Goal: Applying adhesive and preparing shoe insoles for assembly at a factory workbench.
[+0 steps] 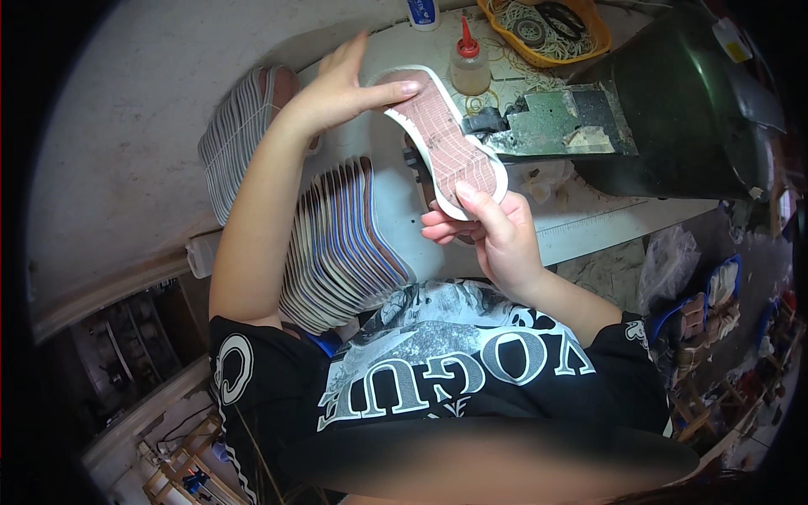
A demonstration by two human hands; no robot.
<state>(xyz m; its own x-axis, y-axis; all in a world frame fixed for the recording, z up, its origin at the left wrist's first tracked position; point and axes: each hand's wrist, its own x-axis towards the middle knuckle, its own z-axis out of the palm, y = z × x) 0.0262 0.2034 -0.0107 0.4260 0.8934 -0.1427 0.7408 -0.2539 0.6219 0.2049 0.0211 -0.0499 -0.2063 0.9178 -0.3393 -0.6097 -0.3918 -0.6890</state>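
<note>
A shoe insole [450,139], reddish-brown with a pale line pattern and a white rim, is held tilted above the worktable. My right hand [505,240] grips its narrower lower end, thumb on top and fingers underneath. At the broad upper end, the thumb of my left hand [337,88] rests on its surface, while the other fingers stretch out past its edge. Just beyond the insole's right edge is the black roller [486,123] of a green machine [560,122]. A long row of stacked insoles [345,244] lies beneath my left forearm.
Another tied insole bundle [244,143] stands at the far left. Behind the work are a glue bottle [470,69] with a red nozzle, a white-and-blue container [423,14] and a yellow basket [543,59] of bands. A ruler edge [589,220] runs along the table's front right.
</note>
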